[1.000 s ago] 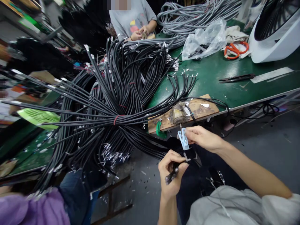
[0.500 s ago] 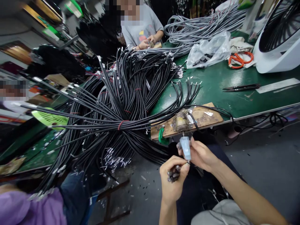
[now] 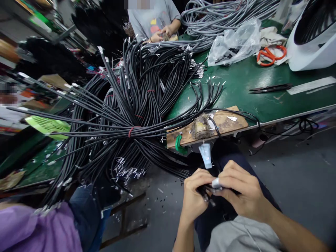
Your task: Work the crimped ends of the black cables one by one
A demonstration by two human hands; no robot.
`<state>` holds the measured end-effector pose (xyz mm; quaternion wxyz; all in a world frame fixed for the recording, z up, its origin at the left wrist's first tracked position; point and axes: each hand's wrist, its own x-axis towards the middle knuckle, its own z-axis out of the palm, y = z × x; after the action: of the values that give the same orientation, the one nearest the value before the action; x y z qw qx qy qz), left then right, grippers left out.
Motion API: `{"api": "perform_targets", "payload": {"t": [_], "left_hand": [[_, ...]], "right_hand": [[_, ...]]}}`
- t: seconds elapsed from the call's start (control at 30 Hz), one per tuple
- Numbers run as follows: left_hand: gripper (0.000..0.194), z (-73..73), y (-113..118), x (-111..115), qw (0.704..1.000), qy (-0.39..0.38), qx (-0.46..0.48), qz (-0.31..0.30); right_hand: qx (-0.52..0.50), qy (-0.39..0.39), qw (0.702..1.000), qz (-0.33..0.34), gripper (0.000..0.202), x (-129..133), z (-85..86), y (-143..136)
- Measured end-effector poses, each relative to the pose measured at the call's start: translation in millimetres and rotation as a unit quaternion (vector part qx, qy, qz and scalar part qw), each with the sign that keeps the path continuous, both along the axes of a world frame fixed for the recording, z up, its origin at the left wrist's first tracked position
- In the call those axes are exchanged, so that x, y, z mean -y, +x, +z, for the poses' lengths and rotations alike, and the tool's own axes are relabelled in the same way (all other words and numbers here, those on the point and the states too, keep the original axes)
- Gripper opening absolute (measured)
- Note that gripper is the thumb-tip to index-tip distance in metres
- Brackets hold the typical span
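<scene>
Since half a second ago, the right hand (image 3: 245,192) has moved off the light blue clip (image 3: 205,155) and down to the left hand (image 3: 195,194), over the person's lap. Between them are black cable ends (image 3: 206,196): the left hand is curled closed around them, and the right thumb and index finger pinch at their tips, where a small whitish piece shows, too blurred to name.

Just above the hands, with a small gap, the clip hangs from the shaft of a small motor (image 3: 201,129). The motor sits on a wooden board (image 3: 237,122) along the table's front edge, beside a green clamp (image 3: 180,144). Right of the hands is open room above grey floor (image 3: 296,182); to the left, heaped black cables (image 3: 154,80) crowd past the edge.

The green tabletop (image 3: 236,80) also bears black snips (image 3: 271,88), orange-handled scissors (image 3: 270,56) and a white fan (image 3: 312,52). Across it sits a co-worker in grey (image 3: 153,17).
</scene>
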<state>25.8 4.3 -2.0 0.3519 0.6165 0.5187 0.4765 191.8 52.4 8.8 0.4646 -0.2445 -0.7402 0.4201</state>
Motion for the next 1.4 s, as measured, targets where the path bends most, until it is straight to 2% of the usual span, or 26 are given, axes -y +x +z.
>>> {"api": "perform_targets", "payload": {"t": [0.07, 0.13, 0.27, 0.4, 0.47, 0.6, 0.67, 0.73, 0.8, 0.83, 0.9, 0.93, 1.03, 1.07, 1.1, 1.13, 1.23, 1.3, 1.4], "left_hand": [[0.01, 0.3, -1, 4, 1.0, 0.003, -0.017, 0.016], [0.011, 0.9, 1, 9, 0.998, 0.004, -0.05, 0.046], [0.003, 1.7, 9, 17, 0.988, 0.01, -0.09, 0.127], [0.01, 4.2, 14, 19, 0.977, 0.024, -0.074, 0.199], [0.009, 5.3, 14, 18, 0.978, 0.025, -0.08, 0.194], [0.005, 3.7, 12, 14, 0.986, 0.037, -0.076, 0.145], [0.005, 1.6, 11, 14, 0.988, 0.035, -0.073, 0.13], [0.007, -0.2, 10, 15, 0.988, 0.021, -0.081, 0.127], [0.008, -1.5, 11, 17, 0.987, 0.01, -0.093, 0.129], [0.007, -2.0, 12, 18, 0.986, 0.011, -0.096, 0.134], [0.005, -2.8, 14, 18, 0.984, 0.018, -0.095, 0.151], [0.004, -3.2, 16, 18, 0.983, 0.021, -0.092, 0.16], [0.001, -4.9, 19, 17, 0.981, 0.022, -0.08, 0.177], [0.003, -5.6, 20, 16, 0.981, 0.022, -0.077, 0.179], [0.004, -6.1, 21, 16, 0.981, 0.02, -0.075, 0.18], [0.006, -6.4, 21, 16, 0.981, 0.019, -0.075, 0.179], [0.012, -5.6, 19, 17, 0.984, 0.01, -0.075, 0.159], [0.017, -3.9, 16, 18, 0.988, -0.011, -0.071, 0.14], [0.028, -0.5, 11, 19, 0.989, -0.066, -0.047, 0.124]], "right_hand": [[-0.009, -0.023, 0.999, -0.032, 0.01, 2, -5.2, -8], [-0.022, -0.043, 0.996, -0.069, 0.014, 3, -13.8, -17], [-0.088, -0.07, 0.983, -0.148, 0.016, 8, -28.3, -30], [-0.149, -0.207, 0.959, -0.127, 0.017, 7, -34.5, -32], [-0.132, -0.22, 0.963, -0.086, 0.016, 5, -33.4, -27], [-0.071, -0.153, 0.986, -0.02, 0.006, 1, -22.5, -16], [-0.046, -0.12, 0.991, -0.038, 0.003, 1, -17.0, -15], [-0.03, -0.094, 0.992, -0.078, 0.014, 3, -15.0, -18], [-0.046, -0.101, 0.987, -0.118, 0.017, 7, -17.2, -24], [-0.072, -0.128, 0.98, -0.131, 0.017, 9, -19.3, -28], [-0.164, -0.246, 0.948, -0.118, 0.015, 15, -24.1, -36], [-0.219, -0.329, 0.914, -0.093, 0.015, 18, -26.0, -40], [-0.342, -0.544, 0.766, -0.01, 0.019, 22, -28.2, -47], [-0.359, -0.582, 0.73, 0.008, 0.02, 22, -28.1, -48], [-0.369, -0.602, 0.708, 0.021, 0.021, 21, -28.1, -48], [-0.373, -0.61, 0.698, 0.033, 0.02, 19, -28.4, -47], [-0.35, -0.603, 0.712, 0.084, 0.021, 12, -31.6, -43], [-0.309, -0.574, 0.751, 0.104, 0.023, 8, -34.5, -38], [-0.27, -0.503, 0.817, 0.081, 0.024, 3, -35.7, -31]]}}
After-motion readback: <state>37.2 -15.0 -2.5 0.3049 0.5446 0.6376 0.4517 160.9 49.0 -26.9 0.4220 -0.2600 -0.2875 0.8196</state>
